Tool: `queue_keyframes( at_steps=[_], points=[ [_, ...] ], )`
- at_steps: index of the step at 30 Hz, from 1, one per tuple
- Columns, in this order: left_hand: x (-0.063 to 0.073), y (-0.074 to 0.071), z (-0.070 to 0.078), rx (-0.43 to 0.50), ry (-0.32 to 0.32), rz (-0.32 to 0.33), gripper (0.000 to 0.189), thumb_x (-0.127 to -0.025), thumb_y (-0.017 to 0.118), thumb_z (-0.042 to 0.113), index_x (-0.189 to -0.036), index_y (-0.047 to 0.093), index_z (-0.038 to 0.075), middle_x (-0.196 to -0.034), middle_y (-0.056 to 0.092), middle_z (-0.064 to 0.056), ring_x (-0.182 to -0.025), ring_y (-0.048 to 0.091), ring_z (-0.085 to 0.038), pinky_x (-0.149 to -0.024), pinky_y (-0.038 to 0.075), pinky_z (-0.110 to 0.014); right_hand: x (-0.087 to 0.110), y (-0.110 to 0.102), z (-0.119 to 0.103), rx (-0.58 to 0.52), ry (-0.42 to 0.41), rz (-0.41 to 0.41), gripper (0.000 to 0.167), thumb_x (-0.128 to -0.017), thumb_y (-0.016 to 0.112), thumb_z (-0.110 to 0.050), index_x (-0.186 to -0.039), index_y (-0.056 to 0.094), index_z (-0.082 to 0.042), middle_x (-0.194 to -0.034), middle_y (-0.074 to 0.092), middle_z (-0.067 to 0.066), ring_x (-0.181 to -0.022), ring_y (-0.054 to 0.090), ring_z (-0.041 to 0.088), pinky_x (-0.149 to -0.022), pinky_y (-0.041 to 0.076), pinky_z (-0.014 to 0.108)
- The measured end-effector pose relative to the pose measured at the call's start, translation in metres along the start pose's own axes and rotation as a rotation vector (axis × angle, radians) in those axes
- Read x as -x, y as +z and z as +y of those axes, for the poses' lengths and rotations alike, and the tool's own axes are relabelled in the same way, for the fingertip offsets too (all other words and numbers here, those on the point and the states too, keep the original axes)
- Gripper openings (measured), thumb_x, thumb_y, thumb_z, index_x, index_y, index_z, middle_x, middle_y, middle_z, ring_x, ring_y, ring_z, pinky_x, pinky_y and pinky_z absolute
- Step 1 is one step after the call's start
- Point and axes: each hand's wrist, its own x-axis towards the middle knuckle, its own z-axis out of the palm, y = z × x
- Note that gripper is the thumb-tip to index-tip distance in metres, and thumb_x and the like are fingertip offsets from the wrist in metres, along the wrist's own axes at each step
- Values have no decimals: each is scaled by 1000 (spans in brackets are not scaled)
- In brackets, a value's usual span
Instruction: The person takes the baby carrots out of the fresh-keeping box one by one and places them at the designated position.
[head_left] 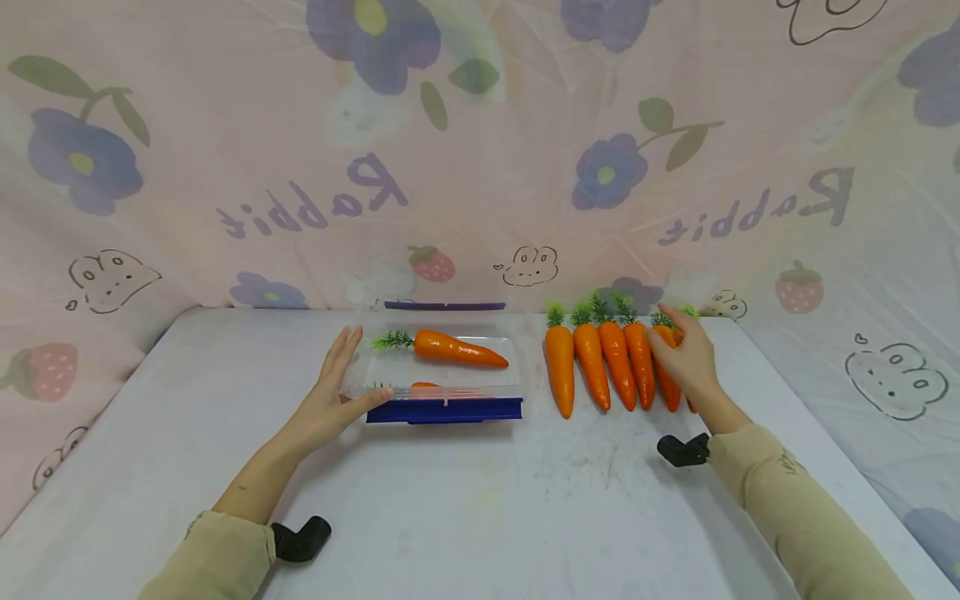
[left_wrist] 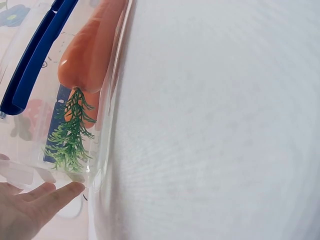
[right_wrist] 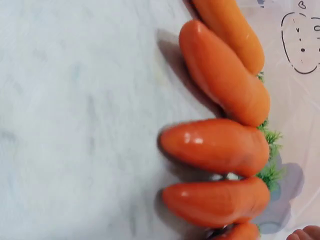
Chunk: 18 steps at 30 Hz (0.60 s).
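Note:
A clear plastic box (head_left: 517, 375) with blue clip flaps (head_left: 444, 410) on its front and back holds a toy carrot (head_left: 457, 348) with green leaves. Part of a second carrot (head_left: 424, 385) shows behind the box's front wall. My left hand (head_left: 333, 400) touches the box's left end with fingers extended and the thumb along its front corner. At the right end of a row of carrots (head_left: 561, 367), my right hand (head_left: 686, 350) reaches over the leafy top of a carrot (head_left: 667, 375). Its fingertips (right_wrist: 306, 233) barely enter the right wrist view, and I cannot tell whether they grip the carrot.
Several carrots lie side by side to the right of the box, leaves pointing away from me. The white tabletop (head_left: 480, 500) has grey smudges in front of the carrots. A printed cloth (head_left: 480, 167) hangs behind the table. Black wrist mounts (head_left: 303, 539) stick out beside both sleeves.

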Motion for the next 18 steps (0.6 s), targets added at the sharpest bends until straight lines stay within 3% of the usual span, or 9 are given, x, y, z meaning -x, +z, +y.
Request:
queue_keyframes(
  at_steps=[7, 18],
  points=[
    [0, 1, -2, 7, 2, -2, 97, -89, 68, 35, -154, -5, 35, -160, -19, -5, -144, -1, -48, -100, 25, -73, 2, 8, -16, -51, -100, -43, 56, -96, 54, -25, -145, 40, -2, -149, 31, 28, -131, 35, 48, -105, 34, 60],
    [1, 0, -1, 7, 1, 0, 97, -89, 68, 36, -153, -5, 37, -160, -19, -4, -144, -1, -48, -101, 26, -72, 2, 26, -34, -81, -168, -95, 54, -96, 56, -22, -144, 42, -4, -152, 31, 24, -133, 36, 45, -104, 36, 59]
  ],
)
